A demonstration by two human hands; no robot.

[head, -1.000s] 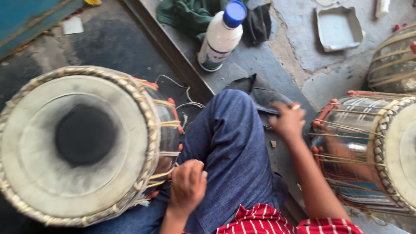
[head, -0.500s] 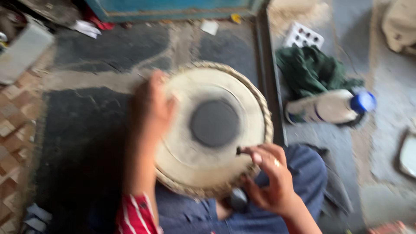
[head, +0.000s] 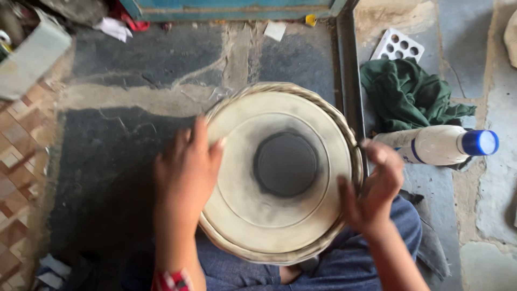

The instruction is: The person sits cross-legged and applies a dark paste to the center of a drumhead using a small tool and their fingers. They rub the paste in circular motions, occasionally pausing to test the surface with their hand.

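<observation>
Far left: a pale box (head: 33, 58) at the frame's upper corner, over patterned floor tiles (head: 19, 161); its contents are too blurred to make out.
Floor: a dark mat (head: 107, 161) on cracked stone, running under the drum.
Left hand: the left hand (head: 186, 170) lies flat against the drum's left rim, fingers (head: 200, 134) spread and pointing away from the person, not closed around anything.
Drum: a round drum (head: 237, 183) sits at centre, head up, resting on the person's lap against blue trousers (head: 344, 269). Pale skin, black disc (head: 285, 164) in the middle, woven band around the edge.
Right hand: the right hand (head: 374, 188) is at the drum's right rim, fingers curled inward toward the thumb. It seems to pinch the woven edge, but motion blur hides whether anything is truly clamped.
Metal strip: a dark straight rail (head: 349, 70) runs up the floor just behind the drum's right side.
Right of rail: a crumpled green cloth (head: 409, 94), with a white perforated tray (head: 398, 47) above it.
Bottle: a white bottle with a blue cap (head: 439, 144) lies on its side, just beside the right hand, cap pointing right.
</observation>
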